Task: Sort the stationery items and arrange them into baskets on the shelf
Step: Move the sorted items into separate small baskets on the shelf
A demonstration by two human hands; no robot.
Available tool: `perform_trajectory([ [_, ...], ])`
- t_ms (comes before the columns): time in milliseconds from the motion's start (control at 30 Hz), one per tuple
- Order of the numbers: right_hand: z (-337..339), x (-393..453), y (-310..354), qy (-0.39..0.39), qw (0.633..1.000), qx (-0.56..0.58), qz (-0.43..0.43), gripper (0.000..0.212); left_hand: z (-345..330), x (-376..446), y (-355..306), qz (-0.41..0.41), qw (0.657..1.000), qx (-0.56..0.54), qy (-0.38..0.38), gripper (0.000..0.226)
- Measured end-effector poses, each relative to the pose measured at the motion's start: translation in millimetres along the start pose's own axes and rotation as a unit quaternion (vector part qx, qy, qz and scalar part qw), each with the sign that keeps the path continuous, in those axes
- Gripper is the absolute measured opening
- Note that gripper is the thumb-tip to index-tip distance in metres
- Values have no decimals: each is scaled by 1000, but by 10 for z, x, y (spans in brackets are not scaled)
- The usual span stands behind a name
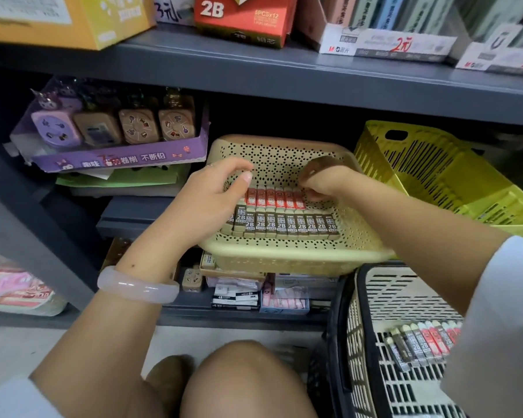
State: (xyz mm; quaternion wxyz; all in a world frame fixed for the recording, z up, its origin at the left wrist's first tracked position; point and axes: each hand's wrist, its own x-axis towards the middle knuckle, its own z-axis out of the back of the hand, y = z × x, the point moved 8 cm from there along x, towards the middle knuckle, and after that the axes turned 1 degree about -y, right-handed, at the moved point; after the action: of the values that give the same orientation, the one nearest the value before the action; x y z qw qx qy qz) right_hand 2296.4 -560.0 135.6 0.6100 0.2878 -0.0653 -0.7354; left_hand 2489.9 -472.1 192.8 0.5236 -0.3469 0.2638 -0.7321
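A beige perforated basket (pixel 284 260) sits on the shelf in front of me. Inside it lie a front row of dark 2B lead packs (pixel 287 226) and a back row of red lead packs (pixel 274 198). My left hand (pixel 212 194) hovers over the left end of the rows, fingers apart and curled, holding nothing. My right hand (pixel 322 184) reaches in from the right, its fingertips pinched at the right end of the red row; what they hold is hidden. A black and cream shopping basket (pixel 405 300) at lower right holds more dark and red packs (pixel 423 342).
A yellow-green basket (pixel 435 182) stands tilted to the right of the beige one. A purple box of sharpeners (pixel 115 137) sits at left on stacked folders. Boxes of stationery fill the shelf above and the space under the beige basket. My knee (pixel 245 384) is below.
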Motion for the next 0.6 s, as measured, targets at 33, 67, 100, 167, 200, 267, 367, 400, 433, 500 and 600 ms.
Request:
perform_trajectory([
  [33,109,-118,68,-14,999,-5,42,29,3,-37,-61,-1,1000,-8,-7,26],
  [67,214,-264,129,-29,996,12,85,28,-5,-77,-133,-1,1000,-16,-14,26],
  [100,295,-428,171,-34,991,49,123,26,-32,-120,-215,-2,1000,-21,-20,25],
  [167,401,-780,201,-10,973,127,194,20,-156,-218,-424,-14,999,-26,-25,25],
  [200,438,-940,175,1,965,150,217,19,-247,-269,-545,-25,999,-31,-24,25],
  [267,492,-1208,20,19,955,176,239,19,-464,-390,-816,-56,997,-41,-20,24],
  [367,480,-1502,-393,43,954,182,235,18,-860,-572,-1167,-110,993,-47,-8,23],
  [400,452,-1563,-575,52,956,182,225,18,-1026,-626,-1251,-121,991,-52,10,22],
  [433,417,-1614,-770,59,959,181,211,18,-1213,-677,-1308,-124,990,-56,38,22],
  [500,324,-1682,-1153,65,967,163,186,18,-1621,-786,-1371,-128,984,-42,113,22],
  [600,96,-1676,-1678,79,980,81,166,13,-2143,-943,-1306,-115,967,19,228,24],
])
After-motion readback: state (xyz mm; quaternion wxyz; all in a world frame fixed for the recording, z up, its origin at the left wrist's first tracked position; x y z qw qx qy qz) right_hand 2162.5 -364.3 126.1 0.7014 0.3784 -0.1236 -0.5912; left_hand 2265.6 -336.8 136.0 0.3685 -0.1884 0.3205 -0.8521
